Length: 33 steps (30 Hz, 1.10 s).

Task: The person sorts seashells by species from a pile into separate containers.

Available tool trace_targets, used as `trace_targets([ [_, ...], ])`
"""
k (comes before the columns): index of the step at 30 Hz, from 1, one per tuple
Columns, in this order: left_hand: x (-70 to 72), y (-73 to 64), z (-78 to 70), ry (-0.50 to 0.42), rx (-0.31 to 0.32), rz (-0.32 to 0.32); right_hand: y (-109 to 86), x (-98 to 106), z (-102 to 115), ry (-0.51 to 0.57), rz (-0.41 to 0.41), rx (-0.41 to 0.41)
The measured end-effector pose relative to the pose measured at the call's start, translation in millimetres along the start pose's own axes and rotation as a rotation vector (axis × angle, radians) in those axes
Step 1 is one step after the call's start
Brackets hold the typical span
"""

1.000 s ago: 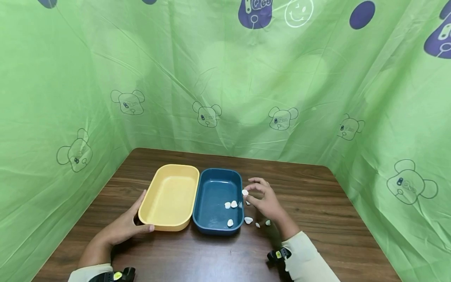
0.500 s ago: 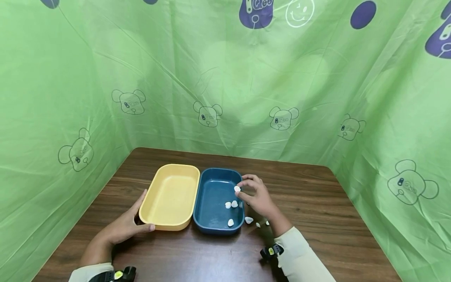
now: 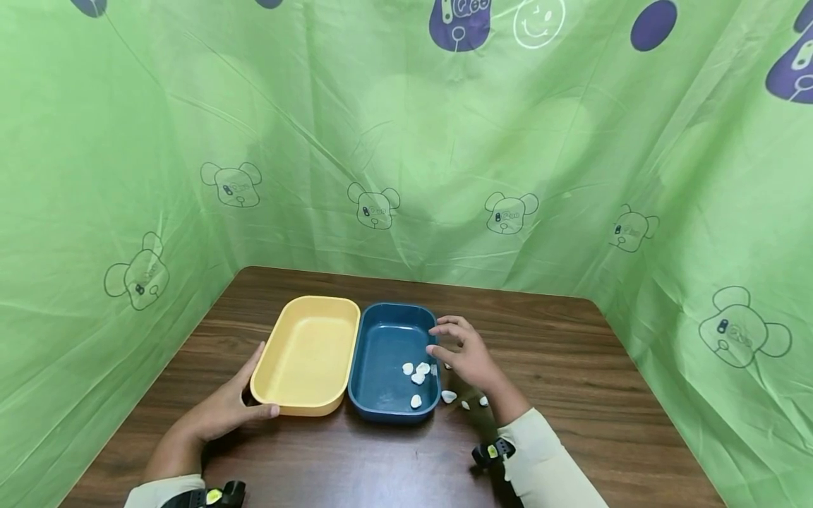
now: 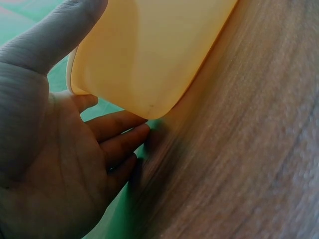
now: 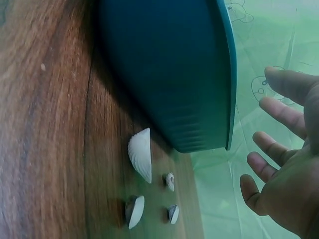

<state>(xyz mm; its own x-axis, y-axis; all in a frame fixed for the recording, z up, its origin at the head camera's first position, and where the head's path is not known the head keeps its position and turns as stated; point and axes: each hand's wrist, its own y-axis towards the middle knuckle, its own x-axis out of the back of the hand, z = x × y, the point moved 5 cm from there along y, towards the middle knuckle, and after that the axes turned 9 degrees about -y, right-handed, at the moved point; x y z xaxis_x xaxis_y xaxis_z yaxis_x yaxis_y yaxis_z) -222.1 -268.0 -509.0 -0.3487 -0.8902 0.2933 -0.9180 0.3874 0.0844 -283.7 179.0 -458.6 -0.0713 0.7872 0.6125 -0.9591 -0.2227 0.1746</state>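
Note:
My left hand (image 3: pixel 222 406) rests at the near left corner of a yellow tray (image 3: pixel 269 337), fingers along its left side and thumb along its near side. The left wrist view shows those fingers mostly straight against the yellow wall. Over the right rim of the blue tray (image 3: pixel 381 346) my right hand (image 3: pixel 466 356) hovers with fingers spread, holding nothing. Several small white seashells (image 3: pixel 418 379) lie on the blue tray's floor, towards the right. A ribbed white shell (image 5: pixel 141 155) sits on the table beside the tray, with smaller shells (image 5: pixel 134 211) around it.
Both trays stand side by side on a dark wooden table (image 3: pixel 533 331), their rims touching or nearly so. Green printed cloth (image 3: pixel 413 141) hangs behind and along both sides.
A shell pinched in my right hand has been let go into the blue tray, where the shells lie slightly shifted. That hand came left over the rim. My left hand stays put.

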Motion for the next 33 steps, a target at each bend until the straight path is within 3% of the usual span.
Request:
trace_targets([
  [17, 0.6, -0.1, 3.0, 0.01, 0.01, -0.001, -6.5, 11.4, -7.2, -0.023, -0.04, 0.026],
  [33, 0.1, 0.5, 3.3, -0.002, 0.004, -0.001, -22.1, 20.5, -21.6, -0.045, -0.047, -0.006],
])
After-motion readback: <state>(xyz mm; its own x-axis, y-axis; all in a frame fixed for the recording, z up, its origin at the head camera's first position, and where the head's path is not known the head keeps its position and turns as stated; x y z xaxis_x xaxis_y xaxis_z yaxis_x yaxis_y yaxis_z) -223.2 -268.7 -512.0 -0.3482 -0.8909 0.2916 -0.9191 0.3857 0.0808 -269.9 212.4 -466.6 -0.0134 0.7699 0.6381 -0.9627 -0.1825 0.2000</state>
